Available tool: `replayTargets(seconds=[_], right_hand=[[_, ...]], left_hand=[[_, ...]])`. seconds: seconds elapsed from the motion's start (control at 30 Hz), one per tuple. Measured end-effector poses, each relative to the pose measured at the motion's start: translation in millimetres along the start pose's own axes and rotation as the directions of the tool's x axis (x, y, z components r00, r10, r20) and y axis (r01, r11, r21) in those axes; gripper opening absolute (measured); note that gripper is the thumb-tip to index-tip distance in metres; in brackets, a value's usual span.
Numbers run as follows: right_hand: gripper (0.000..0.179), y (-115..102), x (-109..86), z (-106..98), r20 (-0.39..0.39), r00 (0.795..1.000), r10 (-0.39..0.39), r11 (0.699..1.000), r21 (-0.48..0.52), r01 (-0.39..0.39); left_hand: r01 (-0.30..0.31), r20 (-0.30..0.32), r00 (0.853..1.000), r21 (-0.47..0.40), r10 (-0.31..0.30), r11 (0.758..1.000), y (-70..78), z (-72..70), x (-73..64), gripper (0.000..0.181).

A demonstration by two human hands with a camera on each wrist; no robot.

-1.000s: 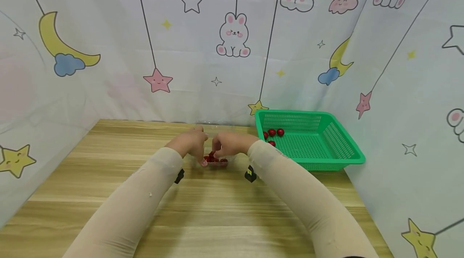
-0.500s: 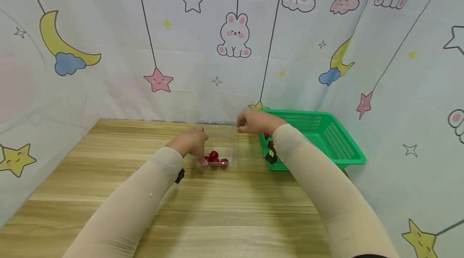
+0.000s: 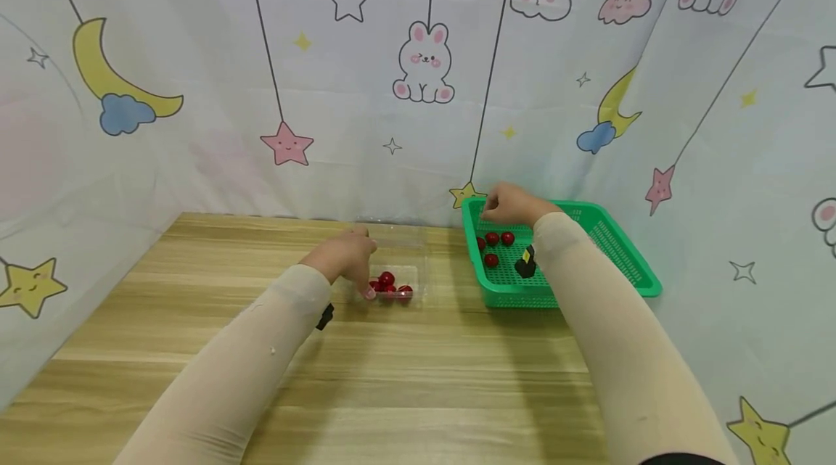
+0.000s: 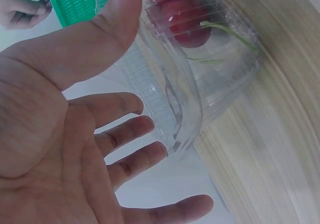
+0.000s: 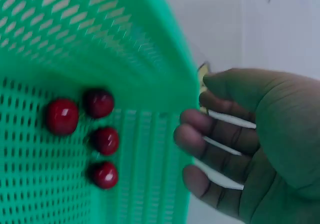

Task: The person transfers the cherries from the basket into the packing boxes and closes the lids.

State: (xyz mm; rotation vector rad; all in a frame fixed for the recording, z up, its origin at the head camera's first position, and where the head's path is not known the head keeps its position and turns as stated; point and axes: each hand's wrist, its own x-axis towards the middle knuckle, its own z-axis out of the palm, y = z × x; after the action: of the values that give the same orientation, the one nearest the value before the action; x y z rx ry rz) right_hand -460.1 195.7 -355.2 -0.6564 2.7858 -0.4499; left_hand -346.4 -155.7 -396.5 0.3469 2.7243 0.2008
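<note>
A clear plastic box [image 3: 418, 278] with its lid raised holds several dark red cherries [image 3: 387, 279]. My left hand [image 3: 342, 256] rests at the box's left side; in the left wrist view the thumb lies along the wall and the other fingers [image 4: 132, 134] stretch out beside the rim. Green stems [image 4: 227, 31] show on the cherries inside. Over the left back part of a green basket [image 3: 522, 299] hovers my right hand [image 3: 512, 205], its fingers loosely bent with nothing visible between them. Several cherries [image 5: 62, 116] lie on the basket floor in the right wrist view.
The wooden table [image 3: 379, 378] ends at a white printed curtain [image 3: 353, 88], close behind the box and basket. Another stretch of curtain [image 3: 731, 233] runs along the right. The basket's raised rim stands between its cherries and the box.
My right hand has left the cherries in the box and moved right to above the basket. The left hand has stayed at the box.
</note>
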Motion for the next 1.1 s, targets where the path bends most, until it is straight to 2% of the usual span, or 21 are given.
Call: replayTargets(seconds=[0.17,0.37,0.63,0.77,0.9,1.1], right_hand=[[0.035,20,-3.9,5,0.074,0.992,0.099,0.994,-0.055,-0.095],[0.056,40,-4.3,14,0.159,0.963,0.218,0.976,-0.007,-0.219],[0.063,66,5.0,25,0.194,0.937,0.289,0.955,0.003,-0.295],[0.063,67,6.1,30,0.196,0.938,0.285,0.957,-0.005,-0.29],[0.055,64,2.7,35,0.193,0.946,0.259,0.965,-0.018,-0.261],[0.049,58,2.2,45,0.195,0.947,0.256,0.966,-0.011,-0.259]], left_hand=[[0.0,0.001,1.0,0.013,0.0,1.0,-0.7,1.0,2.4,0.105],[0.004,-0.004,1.0,0.007,-0.004,1.0,-1.4,0.2,2.0,0.106],[0.005,-0.008,1.0,0.008,-0.005,1.0,-1.1,-0.9,1.8,0.105],[0.005,-0.009,1.0,0.013,-0.005,1.0,-1.0,-0.9,2.1,0.105],[0.003,-0.011,1.0,0.012,-0.003,1.0,-1.2,-0.2,2.5,0.105],[-0.007,-0.012,1.0,0.01,0.007,1.0,-1.0,1.9,3.1,0.104]])
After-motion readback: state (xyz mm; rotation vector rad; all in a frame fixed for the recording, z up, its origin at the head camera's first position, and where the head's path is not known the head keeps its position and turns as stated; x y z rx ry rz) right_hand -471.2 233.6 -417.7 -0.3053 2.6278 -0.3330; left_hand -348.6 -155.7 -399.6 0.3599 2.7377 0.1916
